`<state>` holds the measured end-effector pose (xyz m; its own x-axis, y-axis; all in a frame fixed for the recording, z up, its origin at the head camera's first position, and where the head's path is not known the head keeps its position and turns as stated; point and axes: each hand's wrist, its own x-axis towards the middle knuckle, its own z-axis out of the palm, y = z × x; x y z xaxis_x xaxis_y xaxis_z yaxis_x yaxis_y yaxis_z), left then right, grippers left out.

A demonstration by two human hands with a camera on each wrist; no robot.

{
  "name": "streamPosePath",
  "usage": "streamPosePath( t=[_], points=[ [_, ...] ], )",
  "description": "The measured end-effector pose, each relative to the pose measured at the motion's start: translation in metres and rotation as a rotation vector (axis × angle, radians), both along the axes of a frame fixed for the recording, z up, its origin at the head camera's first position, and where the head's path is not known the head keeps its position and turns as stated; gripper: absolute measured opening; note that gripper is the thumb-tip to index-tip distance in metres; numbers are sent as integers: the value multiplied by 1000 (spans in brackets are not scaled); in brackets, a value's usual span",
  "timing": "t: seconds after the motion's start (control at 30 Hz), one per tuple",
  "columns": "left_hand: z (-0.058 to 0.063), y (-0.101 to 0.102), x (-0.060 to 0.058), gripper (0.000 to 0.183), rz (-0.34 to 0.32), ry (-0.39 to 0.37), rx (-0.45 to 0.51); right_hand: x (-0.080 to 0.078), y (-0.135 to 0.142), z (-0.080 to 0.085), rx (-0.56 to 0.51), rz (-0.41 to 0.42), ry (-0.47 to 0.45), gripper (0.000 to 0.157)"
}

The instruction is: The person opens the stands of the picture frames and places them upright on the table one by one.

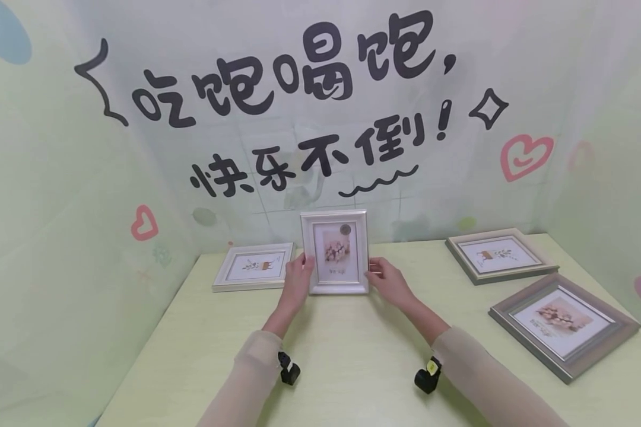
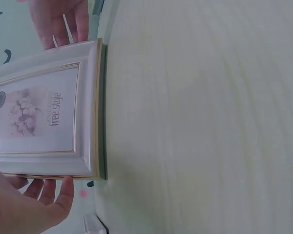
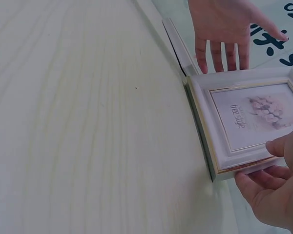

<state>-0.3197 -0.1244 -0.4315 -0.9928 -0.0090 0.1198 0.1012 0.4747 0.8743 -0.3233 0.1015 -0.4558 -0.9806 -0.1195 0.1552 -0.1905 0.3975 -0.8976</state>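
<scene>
An upright white picture frame [image 1: 335, 284] with a flower print stands near the back of the table between both hands. My left hand [image 1: 298, 280] is at its left side; in the right wrist view the straight fingers [image 3: 229, 56] of that hand touch the side edge, and the thumb sticks out apart from it. On the opposite edge, my right hand [image 1: 391, 281] grips the frame, its thumb [image 3: 277, 145] over the front and the fingers bent at the side. Part of those fingers is hidden by the frame.
A white frame [image 1: 222, 279] with a deer print lies flat at the back left. On the right lie a pale frame [image 1: 475, 270] and a larger brownish frame [image 1: 529, 332]. A patterned wall sheet [image 1: 278, 35] with black lettering rises behind the light wooden table [image 1: 342, 356].
</scene>
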Motion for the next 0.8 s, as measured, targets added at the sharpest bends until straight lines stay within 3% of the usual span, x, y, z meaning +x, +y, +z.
streamPosePath(
  t=[0.2,0.53,0.8],
  points=[
    [0,2,5,76,16,12,6,-3,-3,2,3,4,-6,42],
    [-4,7,14,74,16,23,-35,6,-6,3,88,82,-66,64],
    [-5,8,22,78,3,30,-81,16,-7,7,160,140,-14,73]
  ],
)
